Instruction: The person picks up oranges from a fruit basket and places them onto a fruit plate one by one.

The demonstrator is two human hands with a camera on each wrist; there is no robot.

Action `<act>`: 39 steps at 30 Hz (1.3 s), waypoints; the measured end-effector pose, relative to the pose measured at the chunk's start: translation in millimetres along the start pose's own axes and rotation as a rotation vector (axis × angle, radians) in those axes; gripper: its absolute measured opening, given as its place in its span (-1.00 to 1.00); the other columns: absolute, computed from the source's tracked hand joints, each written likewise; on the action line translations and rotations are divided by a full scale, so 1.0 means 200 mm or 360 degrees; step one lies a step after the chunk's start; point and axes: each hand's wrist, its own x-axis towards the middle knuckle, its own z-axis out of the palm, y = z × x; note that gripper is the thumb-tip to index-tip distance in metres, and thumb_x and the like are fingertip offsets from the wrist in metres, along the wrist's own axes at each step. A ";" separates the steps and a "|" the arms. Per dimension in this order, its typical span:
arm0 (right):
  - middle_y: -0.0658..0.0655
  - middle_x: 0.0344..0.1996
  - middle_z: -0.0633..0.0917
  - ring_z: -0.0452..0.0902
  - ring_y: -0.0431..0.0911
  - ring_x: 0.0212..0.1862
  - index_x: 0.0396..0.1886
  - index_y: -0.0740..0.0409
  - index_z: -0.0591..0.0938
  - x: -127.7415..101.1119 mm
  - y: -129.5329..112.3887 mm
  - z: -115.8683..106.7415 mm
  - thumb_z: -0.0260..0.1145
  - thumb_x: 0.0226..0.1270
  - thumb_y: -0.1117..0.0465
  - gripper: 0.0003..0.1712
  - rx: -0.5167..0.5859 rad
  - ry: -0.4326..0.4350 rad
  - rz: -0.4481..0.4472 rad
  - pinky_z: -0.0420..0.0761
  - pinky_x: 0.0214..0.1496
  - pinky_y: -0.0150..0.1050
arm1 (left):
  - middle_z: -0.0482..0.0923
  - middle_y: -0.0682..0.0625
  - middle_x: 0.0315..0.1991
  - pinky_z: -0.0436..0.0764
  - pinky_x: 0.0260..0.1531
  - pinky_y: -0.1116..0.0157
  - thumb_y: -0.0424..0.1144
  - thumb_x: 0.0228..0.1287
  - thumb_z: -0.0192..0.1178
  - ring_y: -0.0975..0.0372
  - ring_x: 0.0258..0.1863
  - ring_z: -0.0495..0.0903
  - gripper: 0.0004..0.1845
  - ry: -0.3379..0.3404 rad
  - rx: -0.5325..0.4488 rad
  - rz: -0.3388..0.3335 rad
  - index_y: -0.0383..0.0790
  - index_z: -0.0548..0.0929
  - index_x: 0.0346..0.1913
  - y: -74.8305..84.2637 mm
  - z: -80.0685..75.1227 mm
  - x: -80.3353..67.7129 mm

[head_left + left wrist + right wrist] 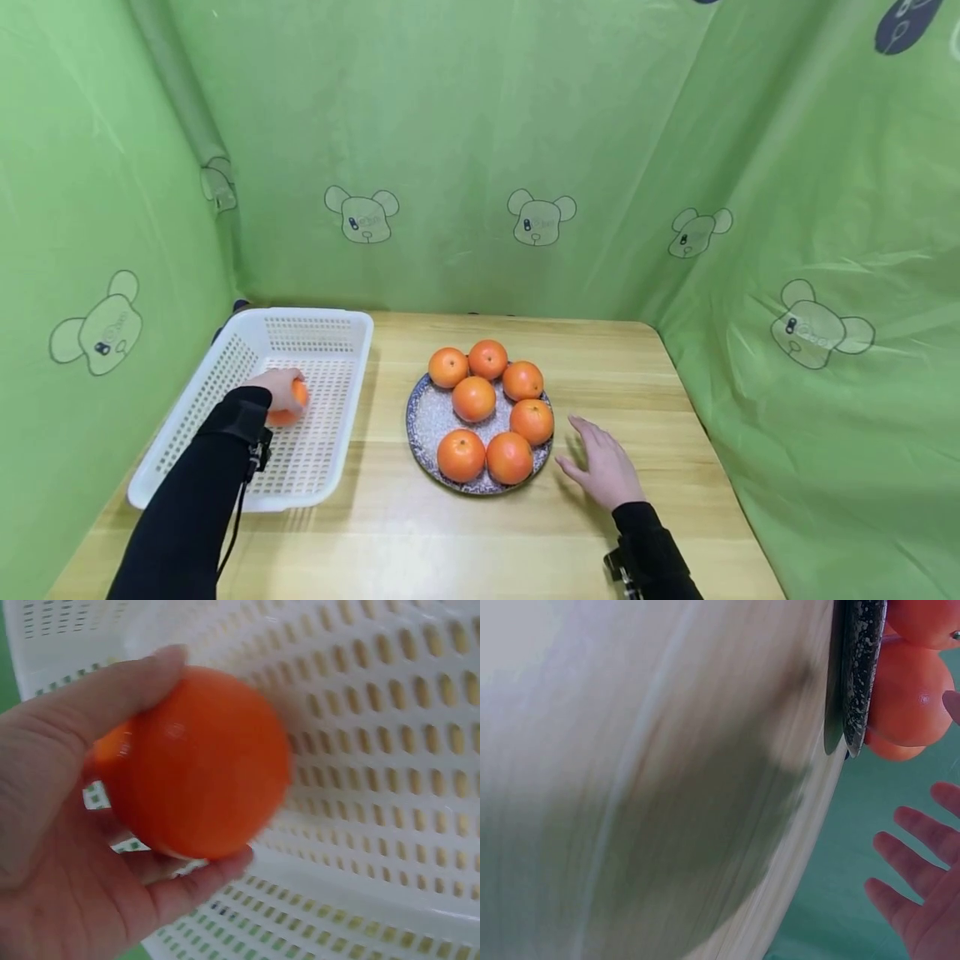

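Observation:
My left hand (279, 390) reaches down into the white plastic basket (360, 358). It grips an orange (202, 765), thumb on one side and fingers curled round the other, seen closely in the left wrist view. Whether a second orange lies behind it, I cannot tell. Several more oranges (474, 399) sit on a round, speckled plate (435, 412) with a blue rim, mostly around its edge. Just right of that plate, my right hand (606, 467) hovers over the table with fingers spread and nothing held. In the right wrist view its fingers (907, 862) point toward the plate's oranges.
The basket, with slotted walls and floor, occupies the left side of the wooden table (420, 550). Green cloth (450, 100) with bear-head prints hangs behind the table and on both sides. A cable (234, 525) trails from my left wrist.

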 end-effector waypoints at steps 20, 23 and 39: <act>0.29 0.24 0.64 0.59 0.24 0.26 0.32 0.18 0.55 0.00 0.00 -0.03 0.45 0.29 -0.06 -0.30 -0.0003 -0.0033 0.0053 0.59 0.28 0.16 | 0.54 -0.34 0.18 0.64 0.05 -0.04 -0.12 -0.02 0.48 -0.08 0.03 0.62 -0.17 0.0306 0.0087 0.0312 -0.28 0.47 0.38 0.71 -0.33 0.08; 0.28 0.24 0.65 0.60 0.23 0.25 0.32 0.17 0.56 -0.02 0.00 -0.02 0.44 0.30 -0.06 -0.31 0.0000 -0.0039 0.0064 0.60 0.28 0.17 | 0.51 -0.32 0.22 0.66 0.06 -0.05 -0.11 -0.01 0.48 -0.10 0.06 0.63 -0.17 0.0309 0.0035 0.0373 -0.25 0.46 0.39 0.85 -0.31 0.08; 0.28 0.24 0.65 0.59 0.23 0.26 0.31 0.14 0.57 -0.03 -0.02 -0.02 0.45 0.28 -0.08 -0.31 0.0034 -0.0013 0.0065 0.60 0.28 0.17 | 0.56 -0.29 0.21 0.70 -0.10 -0.12 -0.13 -0.05 0.54 -0.23 0.03 0.62 -0.29 0.0277 0.0277 0.0404 -0.14 0.58 0.24 1.13 0.17 0.16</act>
